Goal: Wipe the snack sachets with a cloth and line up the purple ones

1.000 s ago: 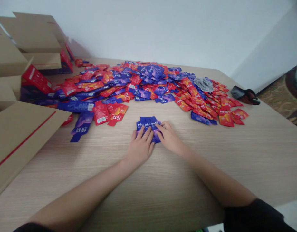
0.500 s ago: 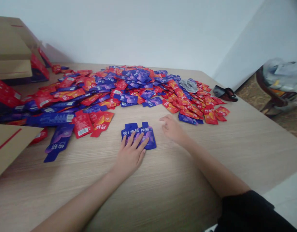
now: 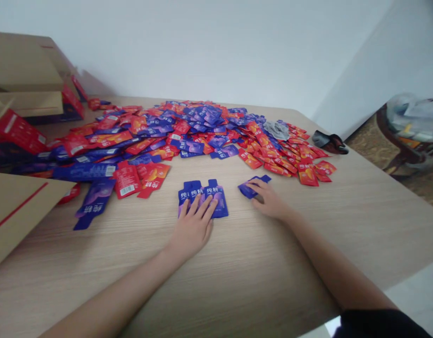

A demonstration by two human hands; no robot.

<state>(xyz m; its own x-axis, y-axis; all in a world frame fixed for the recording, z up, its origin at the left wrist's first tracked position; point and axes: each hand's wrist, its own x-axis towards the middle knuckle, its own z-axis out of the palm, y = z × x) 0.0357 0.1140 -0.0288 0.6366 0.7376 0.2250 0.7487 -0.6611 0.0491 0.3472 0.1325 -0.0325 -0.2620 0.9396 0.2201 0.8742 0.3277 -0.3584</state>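
Note:
Three purple sachets (image 3: 219,199) with white lettering lie side by side, overlapping, in the middle of the table. My left hand (image 3: 193,230) rests flat across their lower part, fingers spread, covering some of each. To the right, my right hand (image 3: 269,199) has its fingers closed on another purple sachet (image 3: 245,189), which lies at a slant on or just above the tabletop; whether it touches is hard to tell. A gap of bare wood separates this sachet from the three.
A broad heap of red and purple sachets (image 3: 202,117) stretches along the wall. Open cardboard boxes (image 3: 26,206) stand at the left. A crumpled grey cloth (image 3: 277,130) lies on the heap; a dark object (image 3: 331,142), perhaps sunglasses, sits near the table's right edge.
My right hand has taken hold of the purple sachet from the heap's front edge and drawn it left, toward the three. My left hand stays on them. The view has shifted slightly.

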